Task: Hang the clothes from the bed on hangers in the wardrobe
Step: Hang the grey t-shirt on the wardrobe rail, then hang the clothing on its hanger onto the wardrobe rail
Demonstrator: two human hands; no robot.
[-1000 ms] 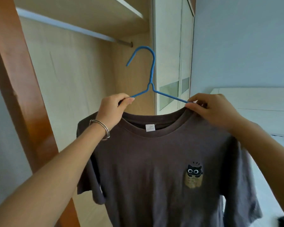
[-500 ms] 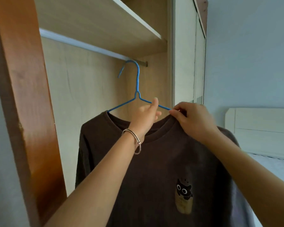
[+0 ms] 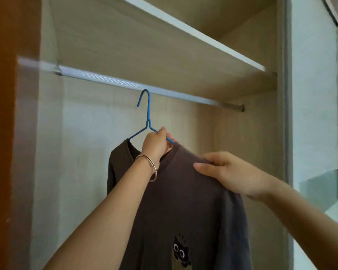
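Observation:
A dark brown T-shirt [image 3: 185, 201] with a small cat print hangs on a blue wire hanger [image 3: 148, 115]. My left hand [image 3: 156, 145], a metal bangle on its wrist, grips the hanger's right arm near the neck. The hanger's hook is up at the silver wardrobe rail [image 3: 125, 83], right by its lower edge; whether it rests on the rail I cannot tell. My right hand [image 3: 228, 172] pinches the shirt's right shoulder.
A wooden shelf [image 3: 183, 39] runs just above the rail. A brown wooden door frame [image 3: 10, 133] stands at the left, and a pale sliding door panel [image 3: 312, 133] at the right. No other hangers show on the rail.
The hanger and shirt have risen into the wardrobe until the hook reached the rail. My right hand slid from the collar down onto the shoulder. The view tilted upward.

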